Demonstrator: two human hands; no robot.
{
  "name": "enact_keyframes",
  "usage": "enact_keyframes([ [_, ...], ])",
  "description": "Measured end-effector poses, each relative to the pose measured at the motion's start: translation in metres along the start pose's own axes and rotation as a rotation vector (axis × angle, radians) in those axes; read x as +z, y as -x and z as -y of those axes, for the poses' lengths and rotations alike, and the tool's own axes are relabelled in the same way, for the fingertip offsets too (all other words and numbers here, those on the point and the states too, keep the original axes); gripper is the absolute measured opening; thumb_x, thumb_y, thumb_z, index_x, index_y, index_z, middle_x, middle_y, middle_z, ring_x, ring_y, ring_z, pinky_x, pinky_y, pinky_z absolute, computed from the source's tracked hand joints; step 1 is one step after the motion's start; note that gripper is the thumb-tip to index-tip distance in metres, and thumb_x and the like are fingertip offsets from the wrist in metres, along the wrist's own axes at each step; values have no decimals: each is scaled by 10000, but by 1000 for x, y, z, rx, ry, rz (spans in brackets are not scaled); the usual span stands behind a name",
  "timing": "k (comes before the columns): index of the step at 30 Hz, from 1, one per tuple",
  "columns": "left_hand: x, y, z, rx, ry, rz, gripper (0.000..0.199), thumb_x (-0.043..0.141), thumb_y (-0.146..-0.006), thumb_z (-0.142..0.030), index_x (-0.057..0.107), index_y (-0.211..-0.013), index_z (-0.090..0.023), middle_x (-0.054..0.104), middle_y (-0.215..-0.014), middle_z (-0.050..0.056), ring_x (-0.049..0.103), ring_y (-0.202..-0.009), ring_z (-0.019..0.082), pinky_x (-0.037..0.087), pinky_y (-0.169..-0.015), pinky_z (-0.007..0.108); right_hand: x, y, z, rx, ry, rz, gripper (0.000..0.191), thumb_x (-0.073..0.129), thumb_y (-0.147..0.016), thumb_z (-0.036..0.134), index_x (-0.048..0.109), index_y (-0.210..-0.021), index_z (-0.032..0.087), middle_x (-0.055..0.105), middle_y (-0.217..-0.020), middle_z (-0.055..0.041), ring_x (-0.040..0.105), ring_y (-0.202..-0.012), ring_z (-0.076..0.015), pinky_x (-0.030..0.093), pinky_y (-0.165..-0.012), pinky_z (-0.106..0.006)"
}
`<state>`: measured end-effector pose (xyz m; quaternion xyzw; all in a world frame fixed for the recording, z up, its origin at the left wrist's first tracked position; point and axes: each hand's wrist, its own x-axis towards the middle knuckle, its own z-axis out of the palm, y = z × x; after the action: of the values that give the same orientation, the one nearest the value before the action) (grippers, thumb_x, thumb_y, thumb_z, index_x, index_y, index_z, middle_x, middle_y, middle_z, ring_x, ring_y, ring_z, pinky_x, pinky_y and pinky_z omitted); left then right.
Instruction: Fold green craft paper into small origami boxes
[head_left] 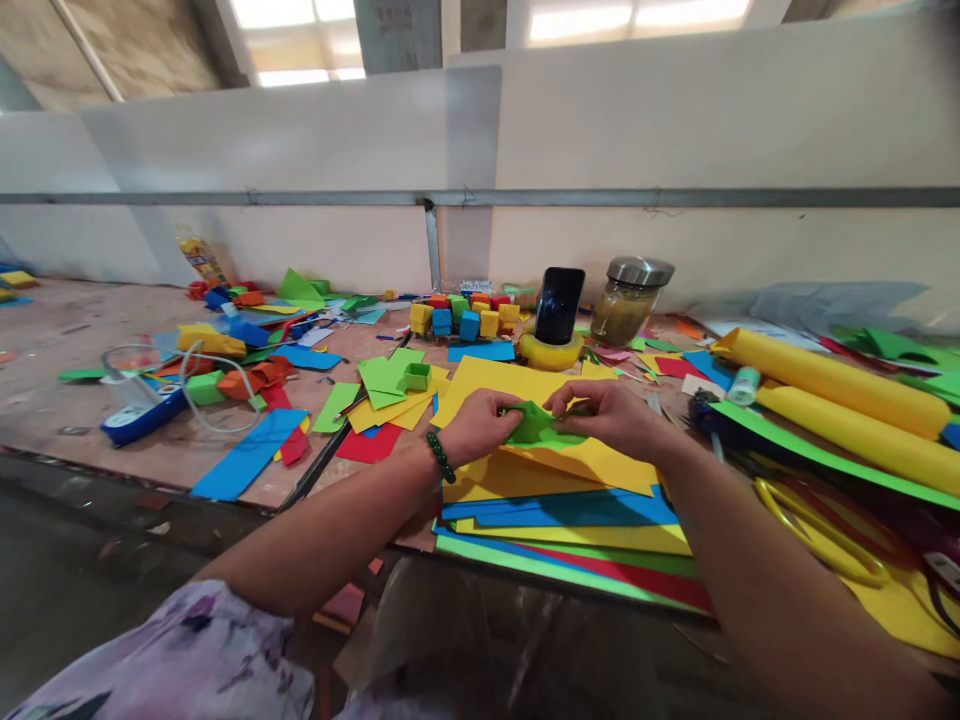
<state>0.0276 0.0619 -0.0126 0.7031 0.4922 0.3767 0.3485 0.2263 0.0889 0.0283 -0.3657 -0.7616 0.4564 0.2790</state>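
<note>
Scrap-strewn bench (45,375) bears a paper stack (562,508) at its near edge; above it the left hand (481,424) and right hand (609,410) pinch a green piece (538,426) between closed fingertips, its folding seemingly unfinished. Beyond, leftward, a green box (418,377) looks already formed, and farther back clustered cubes (469,326) seem done, leaving the held piece to complete.

The table (56,365) (pinkish, scuffed) bears coloured paper (251,455) and a jar (628,308).

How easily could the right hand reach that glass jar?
Probably yes, fairly easily: only low-lying paper seems between the right hand and the glass jar, though that hand holds green paper.
</note>
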Motion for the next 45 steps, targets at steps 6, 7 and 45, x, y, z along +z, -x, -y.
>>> enact_keyframes([
  [6, 3, 4, -9, 13, -21, 33, 359, 450, -771, -187, 743, -955, -95, 599, -657, -6, 464, -606, 93, 345, -544, 177, 4, -2, -4, -23, 87, 9, 157, 700, -641, 327, 692, -715, 189, 656, -674, -8, 574, -611, -136, 452, -562, -256],
  [7, 4, 5, -10, 16, -5, 50, 363, 445, -776, -191, 742, -964, -99, 600, -664, -6, 462, -605, 92, 346, -547, 178, 4, -2, -4, -33, 116, 8, 137, 684, -649, 308, 698, -719, 191, 660, -674, -8, 580, -609, -138, 455, -561, -255],
  [45, 16, 10, -13, 57, -209, 6, 405, 477, -800, -150, 681, -1149, -156, 716, -1019, 79, 626, -874, 184, 478, -831, 292, 12, -5, -10, 358, 46, 43, 283, 734, -595, 354, 603, -769, 175, 581, -557, 30, 459, -466, -79, 312, -423, -201],
])
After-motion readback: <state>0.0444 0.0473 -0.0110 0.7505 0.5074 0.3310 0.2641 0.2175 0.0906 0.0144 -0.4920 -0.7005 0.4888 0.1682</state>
